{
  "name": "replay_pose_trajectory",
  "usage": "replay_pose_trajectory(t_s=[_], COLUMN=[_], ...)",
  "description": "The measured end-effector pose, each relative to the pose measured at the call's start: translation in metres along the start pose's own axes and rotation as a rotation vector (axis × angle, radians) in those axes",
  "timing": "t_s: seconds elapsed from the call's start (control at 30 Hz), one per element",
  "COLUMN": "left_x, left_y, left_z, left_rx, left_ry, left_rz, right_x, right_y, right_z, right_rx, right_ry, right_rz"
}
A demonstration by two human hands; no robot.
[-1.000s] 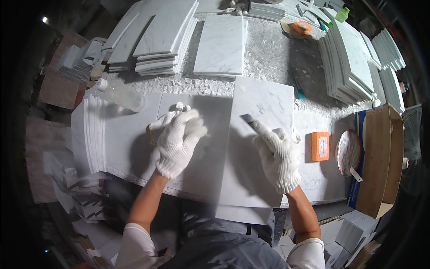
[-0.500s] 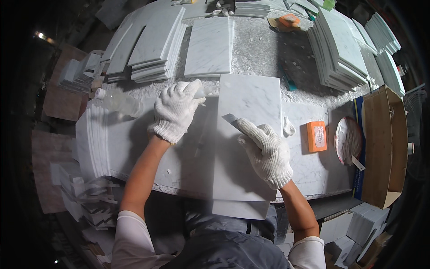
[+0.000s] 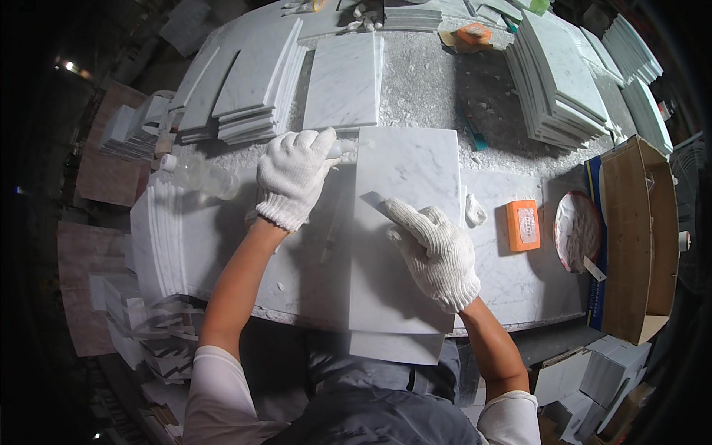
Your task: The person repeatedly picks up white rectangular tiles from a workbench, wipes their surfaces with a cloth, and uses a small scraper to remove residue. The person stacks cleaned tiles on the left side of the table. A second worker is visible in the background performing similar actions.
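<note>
Both my hands wear white knit gloves. My left hand is closed round a small squeeze bottle, mostly hidden by the glove; its pale end points toward the far left edge of a white marble tile. Over that tile, my right hand grips a putty knife, whose flat blade points up and left, apart from the far edge. The handle is hidden in the glove. The tile lies lengthwise before me, on another tile that juts out at the near edge.
To the right lie a white lump, an orange block, a round dish of white paste and an open cardboard box. Stacked marble tiles stand far left, more tiles far right. A clear plastic bottle lies left.
The view has shifted slightly. My left hand has turned a little, bringing more of the bottle's pale end into sight beside the tile. My right hand keeps its hold on the putty knife.
</note>
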State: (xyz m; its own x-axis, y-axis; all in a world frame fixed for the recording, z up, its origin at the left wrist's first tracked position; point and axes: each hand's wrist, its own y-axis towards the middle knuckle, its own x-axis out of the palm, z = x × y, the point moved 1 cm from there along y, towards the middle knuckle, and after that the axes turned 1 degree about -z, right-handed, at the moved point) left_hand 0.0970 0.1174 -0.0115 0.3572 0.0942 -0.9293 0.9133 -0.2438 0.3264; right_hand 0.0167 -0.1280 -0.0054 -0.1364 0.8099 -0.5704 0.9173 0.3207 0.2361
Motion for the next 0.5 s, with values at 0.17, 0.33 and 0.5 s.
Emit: replay_pose_trajectory(t_s=[0.17,0.33,0.5], left_x=[-0.0046,-0.0056,-0.0029], left_y=[0.0019,0.0043,0.0065], left_z=[0.0013,0.0030,0.0032], left_rx=[0.001,0.010,0.020], left_ry=[0.050,0.073,0.067], left_rz=[-0.010,-0.041,-0.025], right_x=[-0.0017,-0.0023,-0.0028], right_y=[-0.0004,-0.0009,-0.0006], right_z=[-0.0001,-0.0007,0.0003], right_rx=[0.036,0.017,0.034], right_ry=[-0.005,0.015,0.008], right_rz=[-0.041,-0.022,-0.045])
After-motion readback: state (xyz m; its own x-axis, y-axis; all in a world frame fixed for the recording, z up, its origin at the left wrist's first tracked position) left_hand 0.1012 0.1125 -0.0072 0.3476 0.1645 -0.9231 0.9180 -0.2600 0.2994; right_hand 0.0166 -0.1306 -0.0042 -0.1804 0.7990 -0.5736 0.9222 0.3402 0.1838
